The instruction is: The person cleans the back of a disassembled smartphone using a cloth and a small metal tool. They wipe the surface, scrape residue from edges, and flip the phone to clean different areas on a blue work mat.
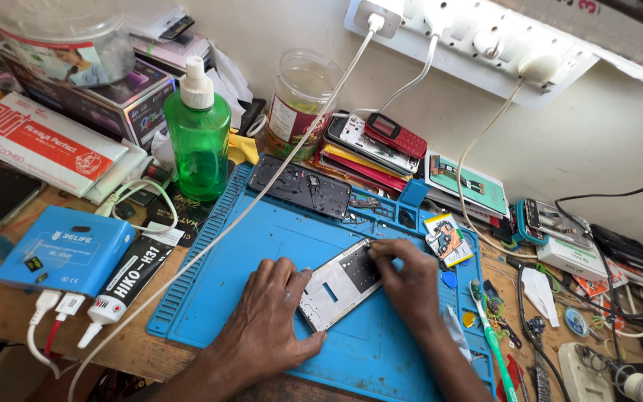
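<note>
The phone frame (338,283) lies flat on the blue work mat (262,268), near the mat's centre and directly between the two hands. Its long axis runs diagonally, from the lower end nearest the person up and to the right toward the far edge of the mat.

The left hand (269,313) rests on the mat at the frame's lower-left side. Its fingers are loosely spread, and the thumb and fingertips bear against the frame's lower end and long edge, holding it in place. The right hand (409,279) reaches in from the right and contacts the upper end of the frame. Its fingertips are drawn together at the top corner; whether they pinch a small part or tool cannot be determined, since the fingers cover that point. Both hands touch the frame; the left covers the near end, the right the far end.

The frame is a flat silver-grey metal plate with a rectangular cut-out near its middle and a dark perforated section toward the upper end.

A second dark phone chassis (301,184) lies at the far edge of the mat, well apart from the hands. A green-handled toothbrush (494,339) lies just to the right of the right forearm.
</note>
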